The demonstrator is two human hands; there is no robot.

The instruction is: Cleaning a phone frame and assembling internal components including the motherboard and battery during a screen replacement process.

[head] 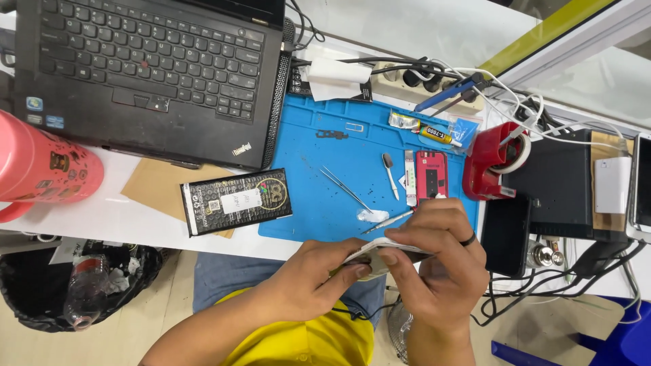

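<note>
Gripped edge-on between left hand point(308, 281) and right hand point(441, 261), both closed on it just off the blue mat's point(308, 159) near edge: one white phone point(374, 254). On the mat: tweezers point(346, 188), one red phone point(431, 176), one glue tube point(419, 127). At its left edge, one black laptop point(149, 74); right, one red tape dispenser point(494, 161).
</note>
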